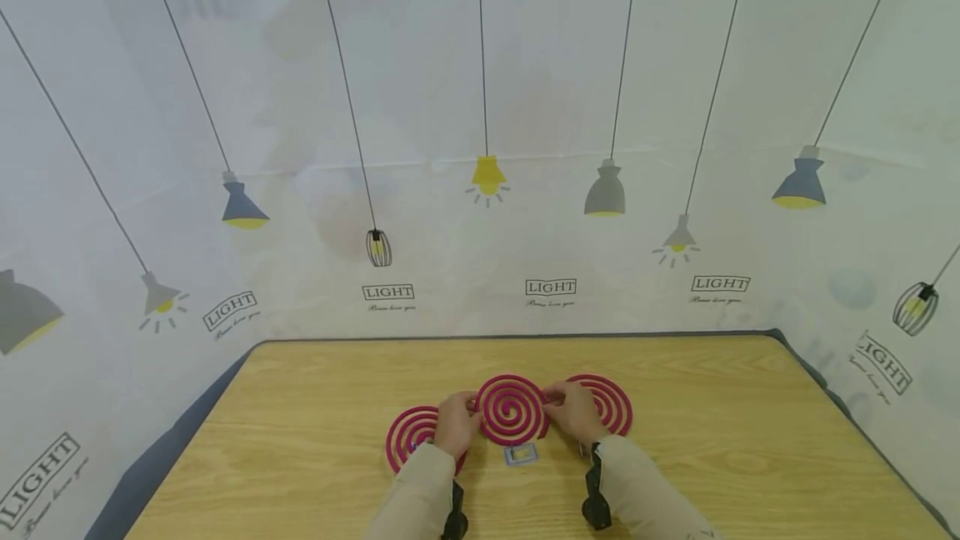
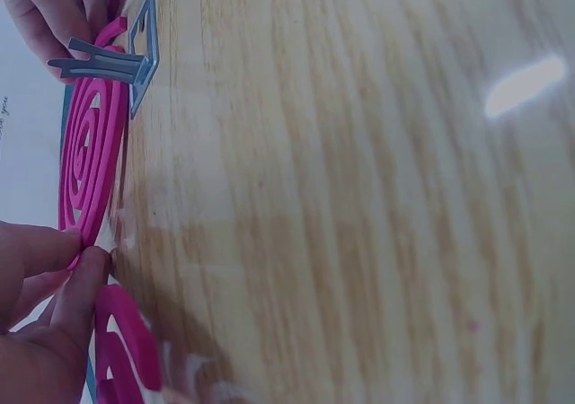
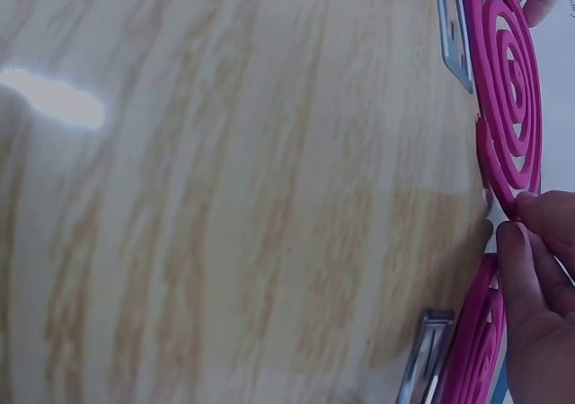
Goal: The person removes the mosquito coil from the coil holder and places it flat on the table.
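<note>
A magenta mosquito coil (image 1: 509, 412) is held at its two opposite edges by my hands. My left hand (image 1: 457, 425) pinches its left rim between thumb and fingers, while on the other side my right hand (image 1: 576, 413) pinches the right rim. Under the near edge of this coil is a small metal coil stand (image 2: 110, 63), its upright prong rising at the coil in the left wrist view. Partly behind my left forearm lies a second coil (image 1: 389, 443). A third coil (image 1: 629, 415), partly covered by my right hand, lies to the right.
The wooden table (image 1: 750, 423) stretches out around the coils. Beside the right-hand coil, another metal stand (image 3: 429, 350) shows in the right wrist view. A white curtain (image 1: 427, 107) printed with lamps surrounds the table's far side and flanks.
</note>
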A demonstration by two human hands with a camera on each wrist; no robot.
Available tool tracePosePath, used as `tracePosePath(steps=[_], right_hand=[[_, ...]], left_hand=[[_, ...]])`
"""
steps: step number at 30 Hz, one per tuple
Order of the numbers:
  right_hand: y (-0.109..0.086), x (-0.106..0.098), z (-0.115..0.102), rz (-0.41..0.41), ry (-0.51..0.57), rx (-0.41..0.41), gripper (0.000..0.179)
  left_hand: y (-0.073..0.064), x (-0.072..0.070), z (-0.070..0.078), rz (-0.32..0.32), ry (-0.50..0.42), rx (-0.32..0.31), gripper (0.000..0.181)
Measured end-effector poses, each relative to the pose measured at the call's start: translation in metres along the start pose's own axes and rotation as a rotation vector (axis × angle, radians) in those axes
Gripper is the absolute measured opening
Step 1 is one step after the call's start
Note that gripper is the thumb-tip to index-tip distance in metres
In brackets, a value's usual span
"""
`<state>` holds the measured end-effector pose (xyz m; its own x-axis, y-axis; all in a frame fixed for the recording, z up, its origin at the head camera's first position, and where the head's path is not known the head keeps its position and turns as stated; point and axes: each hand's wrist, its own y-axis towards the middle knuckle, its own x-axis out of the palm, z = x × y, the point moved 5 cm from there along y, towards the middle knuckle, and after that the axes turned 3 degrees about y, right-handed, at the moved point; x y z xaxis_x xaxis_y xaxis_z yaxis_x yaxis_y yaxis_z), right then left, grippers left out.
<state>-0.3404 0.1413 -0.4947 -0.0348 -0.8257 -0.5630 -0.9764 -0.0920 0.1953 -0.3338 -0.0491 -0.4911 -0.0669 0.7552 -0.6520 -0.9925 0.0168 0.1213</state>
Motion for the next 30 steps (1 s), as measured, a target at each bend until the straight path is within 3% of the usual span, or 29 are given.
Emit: tracePosePath(steps=[8,17,30], right_hand=[[0.0006,-0.0001,0.0026,-0.006,0.032,0.013,0.019],[-0.0010,0.0001,0.0029,-0.004,0.028,0.010,0.017],[-0.0007,0.0000,0.0037,-0.005,0.044,0.024,0.018]], left_hand=[[0.0000,0.0017,0.0004,0.009,-0.017,0.021,0.028],[-0.0003,0.0029,0.0003,-0.006,-0.032,0.002,0.024],[-0.0002,0.0007,0.0026,0.027,-0.023,0.069,0.023]])
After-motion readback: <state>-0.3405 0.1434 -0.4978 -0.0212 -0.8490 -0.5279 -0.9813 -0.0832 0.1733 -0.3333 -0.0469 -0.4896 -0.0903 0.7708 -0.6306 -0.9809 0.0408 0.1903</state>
